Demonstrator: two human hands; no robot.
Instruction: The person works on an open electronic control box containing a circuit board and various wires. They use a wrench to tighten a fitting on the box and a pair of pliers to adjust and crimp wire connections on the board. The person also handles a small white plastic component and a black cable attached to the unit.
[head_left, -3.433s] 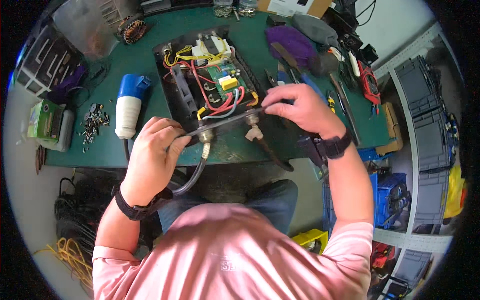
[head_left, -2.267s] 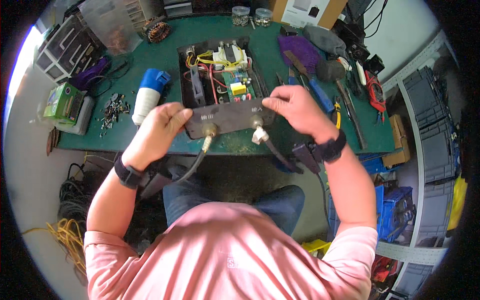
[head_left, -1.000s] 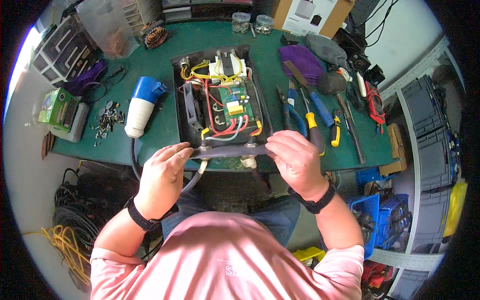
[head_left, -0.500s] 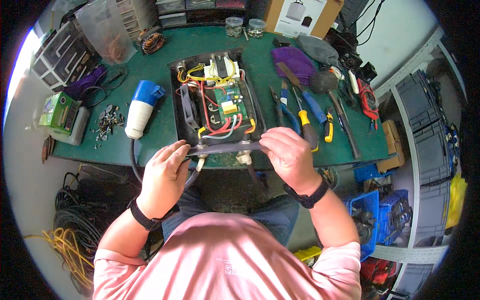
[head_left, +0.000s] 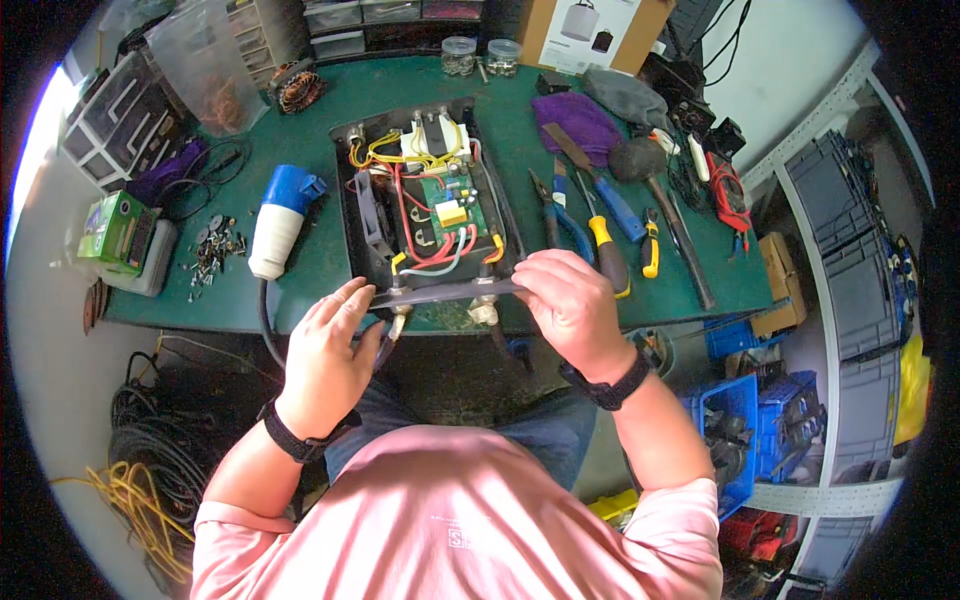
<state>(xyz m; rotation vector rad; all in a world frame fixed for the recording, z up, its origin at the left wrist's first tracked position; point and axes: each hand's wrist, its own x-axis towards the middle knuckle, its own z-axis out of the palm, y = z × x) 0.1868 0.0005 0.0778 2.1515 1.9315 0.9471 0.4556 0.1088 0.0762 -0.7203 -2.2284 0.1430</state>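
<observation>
Pinching 1 end of the panel (head_left: 437,293) each, your left hand (head_left: 332,350) and right hand (head_left: 572,308) hold it at the near edge of the open case (head_left: 498,190), 2 cables (head_left: 498,342) below.

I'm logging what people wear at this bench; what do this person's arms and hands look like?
The left hand and right hand are ungloved, each with a wide black wristband; the forearms are bare up to short pink sleeves.

A dark panel (head_left: 437,292) spans the near end of an open black case (head_left: 374,268)
</observation>
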